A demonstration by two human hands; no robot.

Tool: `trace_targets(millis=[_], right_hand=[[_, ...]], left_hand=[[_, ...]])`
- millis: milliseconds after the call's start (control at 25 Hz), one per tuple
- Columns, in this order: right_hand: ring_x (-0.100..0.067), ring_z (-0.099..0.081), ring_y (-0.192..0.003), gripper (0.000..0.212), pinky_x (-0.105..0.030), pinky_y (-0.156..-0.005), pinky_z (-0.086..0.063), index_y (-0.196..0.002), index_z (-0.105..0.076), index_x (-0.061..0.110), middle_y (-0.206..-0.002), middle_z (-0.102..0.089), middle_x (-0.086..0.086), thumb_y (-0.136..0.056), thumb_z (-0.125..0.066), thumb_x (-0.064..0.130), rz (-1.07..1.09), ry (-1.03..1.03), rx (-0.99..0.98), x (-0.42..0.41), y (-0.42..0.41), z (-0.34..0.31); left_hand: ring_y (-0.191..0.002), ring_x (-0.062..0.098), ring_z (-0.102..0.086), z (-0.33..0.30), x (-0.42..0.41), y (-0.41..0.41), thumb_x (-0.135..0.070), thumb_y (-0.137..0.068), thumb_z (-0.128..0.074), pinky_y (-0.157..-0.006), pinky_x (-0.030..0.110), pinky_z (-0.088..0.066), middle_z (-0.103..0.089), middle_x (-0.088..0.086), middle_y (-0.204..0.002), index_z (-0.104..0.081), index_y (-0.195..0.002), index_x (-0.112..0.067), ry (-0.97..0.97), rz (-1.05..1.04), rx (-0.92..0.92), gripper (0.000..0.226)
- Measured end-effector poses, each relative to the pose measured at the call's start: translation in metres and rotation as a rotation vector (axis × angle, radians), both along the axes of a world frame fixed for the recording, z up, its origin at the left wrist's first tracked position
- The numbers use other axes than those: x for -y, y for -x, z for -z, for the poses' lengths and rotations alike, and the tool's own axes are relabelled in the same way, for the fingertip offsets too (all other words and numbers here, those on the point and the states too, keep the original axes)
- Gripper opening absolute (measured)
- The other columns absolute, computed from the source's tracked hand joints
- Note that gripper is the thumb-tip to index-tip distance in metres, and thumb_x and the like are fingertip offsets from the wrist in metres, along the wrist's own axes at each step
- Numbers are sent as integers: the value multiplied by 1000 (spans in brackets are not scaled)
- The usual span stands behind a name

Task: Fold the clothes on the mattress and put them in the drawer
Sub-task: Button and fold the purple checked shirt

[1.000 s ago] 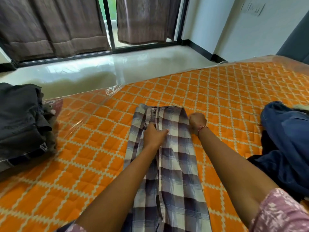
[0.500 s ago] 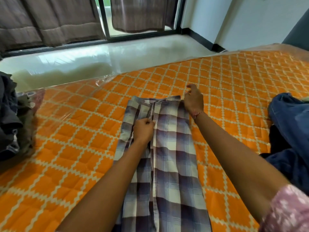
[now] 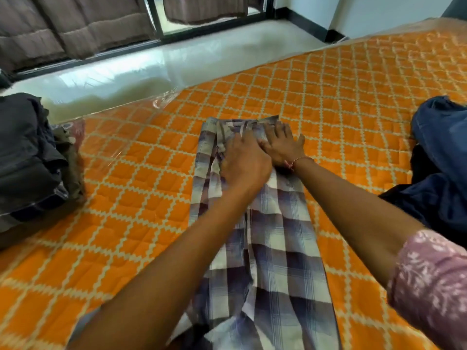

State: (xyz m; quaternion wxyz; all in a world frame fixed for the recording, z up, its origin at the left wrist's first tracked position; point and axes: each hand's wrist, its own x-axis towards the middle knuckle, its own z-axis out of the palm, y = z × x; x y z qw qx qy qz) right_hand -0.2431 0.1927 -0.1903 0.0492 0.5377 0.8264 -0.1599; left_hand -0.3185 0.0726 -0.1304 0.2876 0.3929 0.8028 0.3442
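A purple and white checked garment (image 3: 273,238) lies folded into a long strip on the orange quilted mattress (image 3: 141,178), running from the bottom edge of the view toward the middle. Both hands lie flat on its far end. My left hand (image 3: 243,162) presses the cloth with fingers stretched forward. My right hand (image 3: 281,145), with a thread band at the wrist, rests beside it with fingers spread, partly tucked under the left hand's edge.
A heap of dark grey clothes (image 3: 27,157) sits at the mattress's left edge. Blue clothing (image 3: 444,152) lies bunched at the right edge. Beyond the mattress are a glossy pale floor (image 3: 156,69), brown curtains (image 3: 70,24) and a glass door frame.
My left hand let go of its pinch on the middle fold and now lies flat. My right hand came in from the garment's far right corner to lie flat beside it.
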Motion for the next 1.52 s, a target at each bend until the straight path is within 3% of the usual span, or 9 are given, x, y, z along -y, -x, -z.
trace_targets(millis=[200,320,480,800,920,1080,1200,1360,1520], right_hand=[[-26,-1,-148,52,-54,-115,-7,-151,-18,25,-160,-5,-10,-102,-22,42,25,-205,-132,173,-61,16],[-26,-1,-148,56,-55,-114,-5,-152,-11,32,-160,-3,-6,-99,-12,51,152,-152,-74,178,-89,24],[-24,3,-148,59,-52,-116,-6,-152,-7,26,-161,2,-8,-101,-26,47,180,62,-175,188,-104,-10],[-24,-7,-147,55,-53,-114,-10,-151,-19,19,-159,-11,-9,-102,-29,40,260,13,-264,334,-137,-29],[-32,-38,-136,47,-56,-110,-29,-134,-50,9,-144,-44,-16,-98,-38,35,-39,-261,-399,374,-112,-37],[-29,-30,-141,73,-60,-115,-13,-133,-53,15,-150,-36,-14,-85,-22,61,-572,-10,-298,431,-48,-30],[-25,0,-148,91,-57,-109,17,-149,-26,20,-159,-4,-10,-76,-6,69,-716,-3,-81,459,-39,-19],[-25,-44,-133,57,-54,-110,-32,-137,-47,15,-141,-51,-6,-96,-16,41,-829,-75,-185,477,-42,-21],[-22,-37,-136,62,-45,-113,-26,-148,-26,23,-148,-40,-6,-91,-29,45,-999,141,-128,479,-46,-39]], left_hand=[[-146,23,-14,61,121,-55,-28,-98,-35,-117,47,-13,-8,2,-157,-18,-151,-15,137,344,-271,57],[-136,30,-39,63,142,-50,-43,-90,-23,-110,47,-31,-37,11,-150,-45,-141,-15,260,393,-448,62],[-148,23,6,50,180,-46,-64,-72,14,-118,41,4,7,7,-160,5,-152,-17,302,487,-483,93],[-146,28,-16,42,318,-32,-71,-83,13,-116,47,-19,-15,14,-158,-11,-152,-16,229,435,-697,92],[-140,33,-24,51,357,-11,-49,-100,-21,-109,53,-27,-29,20,-152,-25,-148,-13,90,171,-833,60],[-134,40,-31,31,371,41,-41,-91,-54,-105,58,-25,-34,22,-146,-36,-142,-10,289,-429,-411,62],[-114,40,-51,13,369,78,-21,-96,-46,-94,49,-43,-56,21,-126,-58,-120,-6,-33,-820,125,31],[-89,30,-56,10,399,111,-21,-103,-25,-83,39,-47,-58,13,-99,-56,-96,-10,-709,-996,1119,34],[-81,22,-54,20,416,123,-31,-102,-19,-83,32,-43,-58,7,-90,-54,-89,-18,-950,-1085,1207,40]])
